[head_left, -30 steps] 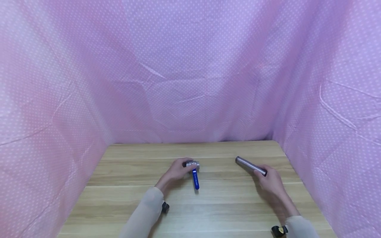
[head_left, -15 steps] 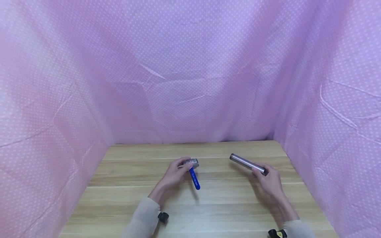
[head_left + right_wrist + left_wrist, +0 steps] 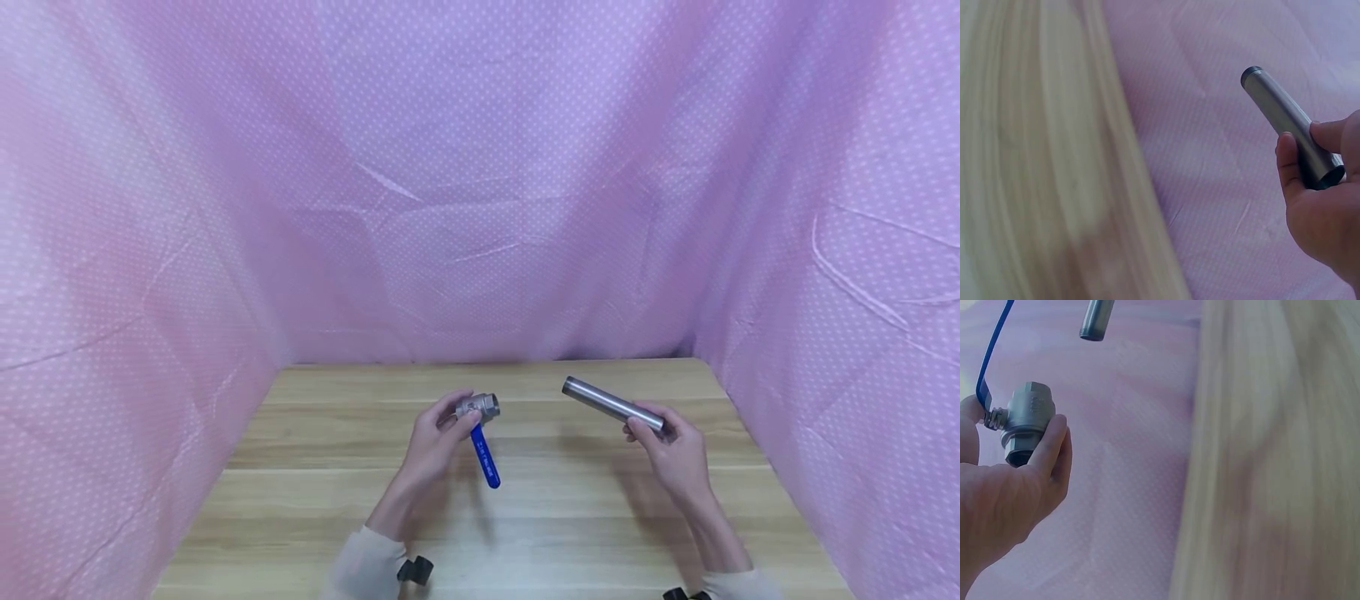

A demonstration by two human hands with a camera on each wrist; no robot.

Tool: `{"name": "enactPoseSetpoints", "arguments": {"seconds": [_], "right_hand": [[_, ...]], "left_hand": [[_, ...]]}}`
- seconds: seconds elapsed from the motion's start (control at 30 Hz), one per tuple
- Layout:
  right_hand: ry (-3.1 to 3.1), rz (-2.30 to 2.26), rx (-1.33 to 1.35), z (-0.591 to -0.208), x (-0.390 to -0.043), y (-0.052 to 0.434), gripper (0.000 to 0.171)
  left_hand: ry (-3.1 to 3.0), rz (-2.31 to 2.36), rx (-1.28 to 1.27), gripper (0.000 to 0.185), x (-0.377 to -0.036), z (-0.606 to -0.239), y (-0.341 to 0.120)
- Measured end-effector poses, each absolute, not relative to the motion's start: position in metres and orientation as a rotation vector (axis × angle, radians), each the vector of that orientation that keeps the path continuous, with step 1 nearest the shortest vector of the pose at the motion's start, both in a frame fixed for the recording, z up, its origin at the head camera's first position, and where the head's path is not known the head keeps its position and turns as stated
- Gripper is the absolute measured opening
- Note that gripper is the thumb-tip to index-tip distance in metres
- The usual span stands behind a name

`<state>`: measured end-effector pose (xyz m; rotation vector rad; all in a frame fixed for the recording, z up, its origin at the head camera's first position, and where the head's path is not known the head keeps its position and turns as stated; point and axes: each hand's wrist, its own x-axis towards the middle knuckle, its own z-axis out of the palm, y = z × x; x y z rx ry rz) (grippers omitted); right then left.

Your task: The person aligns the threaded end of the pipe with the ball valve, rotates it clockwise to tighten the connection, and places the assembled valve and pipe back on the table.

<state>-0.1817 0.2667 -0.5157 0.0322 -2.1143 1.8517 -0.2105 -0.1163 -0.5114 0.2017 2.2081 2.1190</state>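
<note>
The ball valve (image 3: 478,407) is up off the table now, pinched by its steel body in the left hand (image 3: 435,442), fingers and thumb curled round it, with the blue lever handle (image 3: 485,457) hanging down toward the person. 1 second ago that valve sat on the wood with the hand just closing over it; half a second ago it was tipping up, and now it is clear of the surface. Over on the other side the right hand (image 3: 675,454) grips the near end of the steel pipe (image 3: 611,404), fingers wrapped round it, and the far end has swung up and inward since then, so it now points toward the valve. The 2 parts are held in the air, facing each other but apart, which reads as lining them up to join. The left wrist view shows the valve's open port (image 3: 1017,457) facing the camera and the pipe's end (image 3: 1096,320) above it. Below lies a light wooden table (image 3: 570,533), and pink dotted cloth (image 3: 480,208) hangs on 3 sides.
</note>
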Motion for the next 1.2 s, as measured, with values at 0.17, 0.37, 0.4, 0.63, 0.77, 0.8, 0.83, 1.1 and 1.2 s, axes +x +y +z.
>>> {"name": "enactPoseSetpoints", "arguments": {"seconds": [0.17,0.37,0.4,0.63,0.77,0.8,0.83,1.1,1.2], "right_hand": [[-2.031,1.916,0.116,-0.504,-0.175,0.257,0.036],[-1.949,1.933,0.210,-0.487,-0.170,0.245,0.034],[-1.933,1.935,0.225,-0.484,-0.169,0.243,0.033],[-1.795,1.976,0.350,-0.470,-0.163,0.230,0.032],[-1.723,2.002,0.435,-0.464,-0.158,0.224,0.032],[-1.709,2.007,0.451,-0.463,-0.158,0.223,0.032],[-1.697,2.014,0.464,-0.462,-0.157,0.222,0.033],[-1.751,1.984,0.461,-0.452,-0.154,0.215,0.033],[-1.714,1.985,0.493,-0.449,-0.155,0.212,0.032]], "left_hand": [[2.162,2.257,0.160,0.059,-0.200,-0.500,-0.111],[2.173,2.340,0.143,0.060,-0.190,-0.487,-0.107],[2.175,2.353,0.151,0.059,-0.189,-0.485,-0.107],[2.184,2.425,0.242,0.058,-0.179,-0.471,-0.103],[2.188,2.452,0.303,0.059,-0.173,-0.462,-0.101],[2.192,2.456,0.318,0.059,-0.171,-0.460,-0.100],[2.193,2.462,0.329,0.060,-0.170,-0.458,-0.099],[2.142,2.529,0.396,0.063,-0.163,-0.449,-0.094],[2.111,2.551,0.397,0.066,-0.162,-0.447,-0.094]]}}
